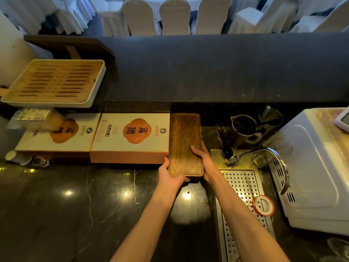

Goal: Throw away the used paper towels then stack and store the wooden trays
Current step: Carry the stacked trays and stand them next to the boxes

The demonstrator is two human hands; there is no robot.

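Wooden trays (pixel 185 142): dark and long, lying lengthwise away from the person on the black marble counter (pixel 75 205). The far end is against the foot of the raised dark ledge (pixel 207 67). At the near end a second wooden edge shows under the top tray.
Left hand (pixel 170 175): grips the near left corner of the wooden trays, with the thumb along the left edge and the fingers curled under the near end.
Right hand (pixel 204 163): holds the right edge of the wooden trays near the near end, with the thumb lying on the top face and the fingers wrapped down the side.
Orange-and-cream box (pixel 130 137): just left of the wooden trays, its right side touching or nearly touching them.
Second box (pixel 62 137): same print, farther left of the wooden trays, beyond the first box.
Slatted tea tray (pixel 54 82): pale wood in a white frame, well to the left of the wooden trays and higher.
Perforated metal drain (pixel 243 188): just right of the wooden trays, beside the right forearm.
Faucet (pixel 264 154): right of the wooden trays, curving over the drain.
Red-rimmed tape roll (pixel 263 206): on the drain, right of the wooden trays and nearer the person.
Dark pitcher (pixel 243 127): right of the wooden trays, near their far end.
White appliance (pixel 317 167): far right of the wooden trays.
Covered chairs (pixel 174 16): beyond the ledge, past the far end of the wooden trays.
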